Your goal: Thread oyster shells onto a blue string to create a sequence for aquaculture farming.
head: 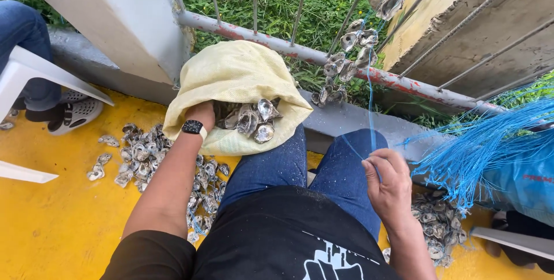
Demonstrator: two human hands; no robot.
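Outdoors, left hand (pixel 201 113) reaching into yellow sack (pixel 234 75) of shells (pixel 254 121), grip hidden, right hand (pixel 388 183) fingers (pixel 374 167) pinching blue string (pixel 370 101)

We see our left hand (pixel 200 113) reaching into the yellow woven sack (pixel 231 75) of oyster shells (pixel 254 121) on our lap, while our right hand (pixel 389 182) pinches the blue string (pixel 369 101) strung with shells (pixel 346 64) along the railing (pixel 404 84).
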